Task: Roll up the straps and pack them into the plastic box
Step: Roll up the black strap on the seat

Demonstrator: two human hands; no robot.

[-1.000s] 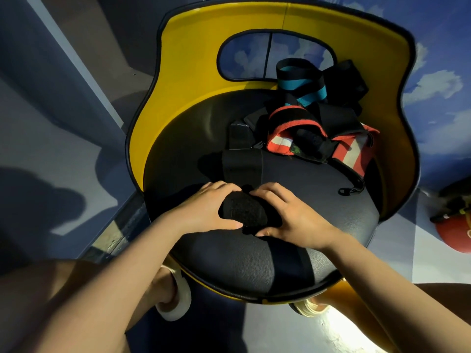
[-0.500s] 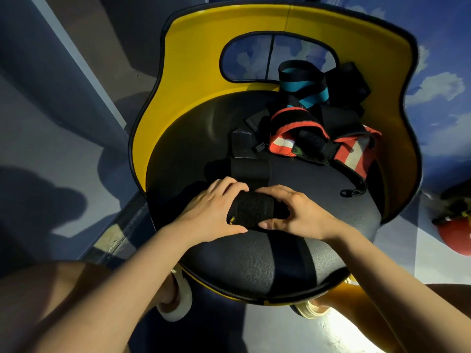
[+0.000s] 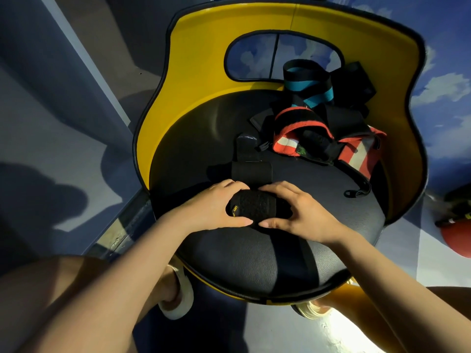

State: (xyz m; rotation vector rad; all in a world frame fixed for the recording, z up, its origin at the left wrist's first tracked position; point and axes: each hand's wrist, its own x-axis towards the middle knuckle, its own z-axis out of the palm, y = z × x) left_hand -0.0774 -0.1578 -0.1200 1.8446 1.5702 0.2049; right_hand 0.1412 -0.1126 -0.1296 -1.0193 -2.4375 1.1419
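Note:
A black strap roll [image 3: 254,209] lies on the black seat of a yellow chair [image 3: 198,103]. My left hand [image 3: 216,207] grips its left end and my right hand [image 3: 298,212] its right end, fingers curled around it. The strap's unrolled part [image 3: 251,172] stretches away from the roll toward the chair's back. More straps are heaped at the back right of the seat: a red and white one [image 3: 288,142], a black and teal one [image 3: 305,85], and black ones [image 3: 354,80]. No plastic box is in view.
The chair's yellow backrest curves around the seat, with an oval opening [image 3: 280,59]. A red object [image 3: 456,238] lies on the floor at right. My knees and shoes show below the seat's front edge.
The roll has grown thicker and moved a little up the strap. Both hands have stayed on it, turning it; a small yellow label now faces up on its left end.

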